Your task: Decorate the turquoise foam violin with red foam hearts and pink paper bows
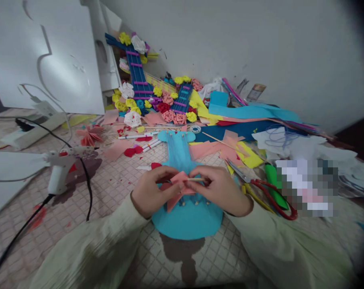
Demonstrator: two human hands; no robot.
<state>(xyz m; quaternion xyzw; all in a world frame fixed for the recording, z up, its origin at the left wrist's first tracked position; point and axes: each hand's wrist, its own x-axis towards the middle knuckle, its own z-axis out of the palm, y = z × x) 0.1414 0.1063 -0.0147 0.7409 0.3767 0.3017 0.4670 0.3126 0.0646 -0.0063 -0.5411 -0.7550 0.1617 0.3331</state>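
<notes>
Frame centre: we are pinching a folded pink paper piece (179, 180) between both hands. Our left hand (150, 194) is closing its fingers on the paper's left side. Our right hand (222, 192) is gripping the right side along with a thin wooden stick (196, 179). Directly beneath, a light blue guitar-shaped cutout (186, 220) is lying on the pinkish tiled surface (115, 188). A white glue gun (60, 168) is resting at left, red-handled scissors (260, 186) at right. A grey wall (260, 48) is filling the upper right.

Left hand (152, 193), right hand (222, 192), both bare, left sleeve (88, 249) and right sleeve (286, 247) long, loose, pale cream cloth, softly creased, plain cuffs ending at the wrists, fabric blurred low down
</notes>
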